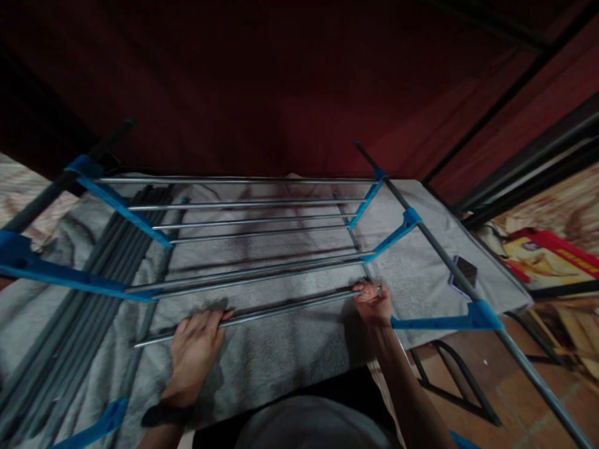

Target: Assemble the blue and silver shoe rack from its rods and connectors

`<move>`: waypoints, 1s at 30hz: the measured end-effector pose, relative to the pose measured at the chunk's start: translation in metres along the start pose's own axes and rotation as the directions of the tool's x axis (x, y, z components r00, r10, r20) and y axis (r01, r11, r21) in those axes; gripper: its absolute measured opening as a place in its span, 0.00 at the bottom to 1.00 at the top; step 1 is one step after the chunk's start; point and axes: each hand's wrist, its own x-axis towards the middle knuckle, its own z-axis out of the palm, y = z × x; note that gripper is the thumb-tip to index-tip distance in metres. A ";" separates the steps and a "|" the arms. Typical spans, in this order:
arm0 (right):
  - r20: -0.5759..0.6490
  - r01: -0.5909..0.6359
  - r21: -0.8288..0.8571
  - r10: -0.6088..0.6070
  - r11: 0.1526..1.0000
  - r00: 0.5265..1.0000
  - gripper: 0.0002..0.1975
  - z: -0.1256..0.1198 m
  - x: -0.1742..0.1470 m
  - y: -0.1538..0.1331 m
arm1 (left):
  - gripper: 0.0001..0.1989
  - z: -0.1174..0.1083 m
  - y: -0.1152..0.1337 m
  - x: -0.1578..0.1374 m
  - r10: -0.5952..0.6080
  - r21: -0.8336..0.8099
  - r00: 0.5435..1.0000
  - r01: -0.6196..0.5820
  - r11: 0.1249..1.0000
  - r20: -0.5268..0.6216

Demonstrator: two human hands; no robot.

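Observation:
A thin silver metal rod (290, 307) lies nearly level across the near side of a half-assembled rack. My left hand (199, 343) is closed over it from above, close to its left end. Near the right end, my right hand (373, 304) grips the same rod, palm turned partly up. Beyond it, other rods (257, 274) span between blue plastic brackets (390, 243) on both sides. These brackets sit on grey upright poles (442, 249). Just right of my right wrist is a lower blue bracket (440, 322), apart from the rod.
Several loose grey tubes (88, 312) lie bundled on the left of the cloth-covered table (299, 346). A phone (463, 275) rests at the right behind a pole. A red-and-yellow box (547, 259) and a black metal frame (468, 386) stand off the table's right side.

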 end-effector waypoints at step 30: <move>0.023 -0.016 0.012 0.016 1.000 1.000 0.23 0.021 0.002 0.006 | 0.10 0.016 -0.021 -0.011 0.165 -0.095 0.986 -0.165 0.982 -0.009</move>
